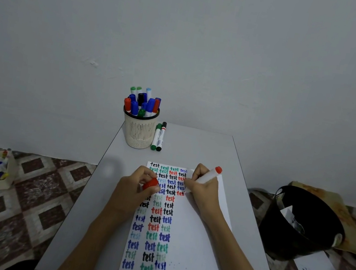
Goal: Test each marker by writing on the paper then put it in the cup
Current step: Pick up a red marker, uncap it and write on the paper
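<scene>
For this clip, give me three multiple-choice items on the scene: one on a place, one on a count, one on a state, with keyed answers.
1. Where does the cup stand?
A. far left corner of the table
B. on the floor
C. on the paper

2. How many markers lie beside the cup?
A. none
B. two
C. five

3. What state is the marker in the right hand in?
A. capped
B. uncapped, tip down at the paper
C. lying loose

Answers: 1 A, it sits at the table's far left corner. 2 B, a green marker and a black marker. 3 B, the left hand holds the red cap.

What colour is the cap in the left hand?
Red: the cap, pinched in the left hand, head view.
</scene>
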Tool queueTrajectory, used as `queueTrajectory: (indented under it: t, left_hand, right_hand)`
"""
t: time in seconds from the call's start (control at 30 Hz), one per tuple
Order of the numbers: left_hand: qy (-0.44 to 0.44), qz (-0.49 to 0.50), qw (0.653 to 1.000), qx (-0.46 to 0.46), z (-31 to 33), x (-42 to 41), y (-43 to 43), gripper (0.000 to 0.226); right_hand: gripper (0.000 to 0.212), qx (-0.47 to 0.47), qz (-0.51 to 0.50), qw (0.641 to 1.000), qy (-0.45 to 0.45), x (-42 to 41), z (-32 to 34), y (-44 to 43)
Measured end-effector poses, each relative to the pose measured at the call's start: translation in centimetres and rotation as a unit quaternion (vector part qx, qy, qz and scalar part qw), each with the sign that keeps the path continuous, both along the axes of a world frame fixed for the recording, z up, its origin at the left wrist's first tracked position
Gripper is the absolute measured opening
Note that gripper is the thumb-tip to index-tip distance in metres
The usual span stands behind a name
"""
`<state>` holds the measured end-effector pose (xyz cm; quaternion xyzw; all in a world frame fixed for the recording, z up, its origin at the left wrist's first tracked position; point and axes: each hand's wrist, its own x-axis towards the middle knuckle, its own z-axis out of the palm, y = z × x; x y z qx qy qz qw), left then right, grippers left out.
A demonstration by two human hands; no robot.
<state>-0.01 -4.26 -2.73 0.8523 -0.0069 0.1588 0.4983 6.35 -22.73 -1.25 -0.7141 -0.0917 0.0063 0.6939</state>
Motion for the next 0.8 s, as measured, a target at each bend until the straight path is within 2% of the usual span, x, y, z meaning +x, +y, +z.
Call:
queueTrajectory:
  t: [0.2, 0.33, 0.43, 0.63, 0.7, 0.8]
  left_hand:
    - [0.002, -0.001, 1.000, 0.005, -0.15, 0.08, 0.07, 0.023]
    - [0.006, -0.001, 1.000, 0.005, -0.16, 0.05, 0.12, 0.023]
    - [0.007, -0.002, 1.000, 0.004, -0.08, -0.01, 0.10, 0.023]
    - [-0.009, -0.003, 1.000, 0.014, -0.09, -0.05, 0.21, 0.023]
    - [-0.018, -0.003, 1.000, 0.012, 0.00, -0.08, 0.17, 0.022]
    - [-0.030, -0.011, 0.999, 0.000, 0.06, -0.20, 0.12, 0.022]
  right_hand:
    - [0.034, -0.037, -0.023, 0.999, -0.014, -0.11, 0.03, 0.27]
    - [0.032, -0.013, -0.018, 1.000, -0.017, -0.10, 0.06, 0.12]
    - [0.033, -0.035, -0.009, 0.999, -0.021, -0.21, 0.18, 0.20]
    - [0.035, 0.004, 0.019, 1.000, -0.001, -0.20, 0.30, 0.11]
    - [0.034, 0.045, 0.000, 0.999, 0.000, -0.21, 0.41, 0.02]
    - [0.033, 0.175, -0.027, 0.984, 0.016, -0.08, 0.71, -0.64]
